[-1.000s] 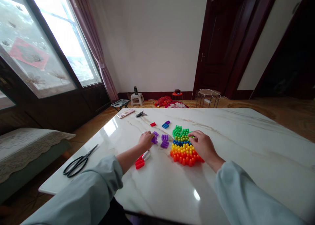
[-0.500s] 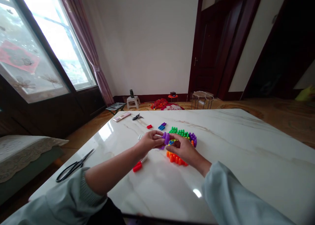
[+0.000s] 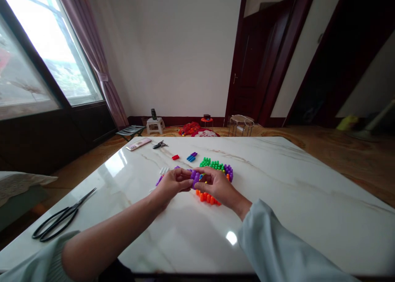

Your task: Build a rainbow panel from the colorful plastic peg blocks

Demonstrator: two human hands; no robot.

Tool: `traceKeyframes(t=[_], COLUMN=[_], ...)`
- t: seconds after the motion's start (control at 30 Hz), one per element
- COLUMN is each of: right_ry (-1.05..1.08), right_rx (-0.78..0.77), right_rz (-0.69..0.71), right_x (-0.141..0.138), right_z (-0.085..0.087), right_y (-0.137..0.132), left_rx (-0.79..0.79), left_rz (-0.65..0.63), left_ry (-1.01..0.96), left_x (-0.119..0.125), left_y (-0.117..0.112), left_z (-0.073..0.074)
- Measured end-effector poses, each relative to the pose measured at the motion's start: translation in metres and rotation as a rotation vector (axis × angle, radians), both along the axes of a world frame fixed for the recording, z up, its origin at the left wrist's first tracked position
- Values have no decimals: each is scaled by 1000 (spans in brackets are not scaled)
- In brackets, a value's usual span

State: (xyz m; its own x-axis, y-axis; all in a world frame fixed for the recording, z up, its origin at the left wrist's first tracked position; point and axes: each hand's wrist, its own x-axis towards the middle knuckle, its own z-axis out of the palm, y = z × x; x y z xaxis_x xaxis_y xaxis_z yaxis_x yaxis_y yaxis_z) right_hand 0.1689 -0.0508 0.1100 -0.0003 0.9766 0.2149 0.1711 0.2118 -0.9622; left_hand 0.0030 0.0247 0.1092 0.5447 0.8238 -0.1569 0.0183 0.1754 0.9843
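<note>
A flat cluster of plastic pegs (image 3: pixel 216 167) in green, purple and orange lies on the white marble table (image 3: pixel 277 199). Both hands meet just in front of it. My left hand (image 3: pixel 171 183) and my right hand (image 3: pixel 216 185) pinch a small purple peg block (image 3: pixel 195 177) between their fingertips, above the table. Orange pegs (image 3: pixel 207 198) show under my right hand. Loose purple and white pegs (image 3: pixel 162 173) lie just left of my left hand.
A red peg (image 3: pixel 175 157) and blue-purple pegs (image 3: pixel 191 156) lie farther back. Black scissors (image 3: pixel 58 218) rest near the left edge. A pink phone (image 3: pixel 138 144) and a small dark tool (image 3: pixel 159 144) sit at the far left corner. Stools and toys stand on the floor beyond.
My left hand picked up purple pegs and brought them to my right hand, which lifted off the cluster. Both now hold the purple block together. The camera view turned left to right.
</note>
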Motion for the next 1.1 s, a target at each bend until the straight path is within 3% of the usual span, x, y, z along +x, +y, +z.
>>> traceKeyframes(t=[0.2, 0.37, 0.5, 0.57, 0.63, 0.7, 0.8, 1.1], right_ry=[-192, -276, -246, -312, -470, -593, -697, -736], right_rx=[60, 121, 165, 136, 31, -88, -158, -160], right_rz=[-62, -176, -503, -742, -869, -853, -752, -722], right_x=[-4, 2, 53, 88, 120, 140, 148, 141], right_z=[0, 1, -12, -29, -50, -72, -93, -101], right_y=[-5, 0, 10, 12, 11, 9, 7, 16], left_rx=[-8, -4, 43, 64, 71, 72, 83, 102], left_rz=[-18, -58, -29, -20, -7, 2, 14, 18], left_ry=[-49, 15, 103, 109, 109, 116, 119, 158], left_x=[2, 2, 0, -2, -3, -3, -4, -9], left_y=[-2, -3, -2, -1, 1, 4, 8, 18], left_z=[-5, -1, 4, 6, 7, 7, 5, -4])
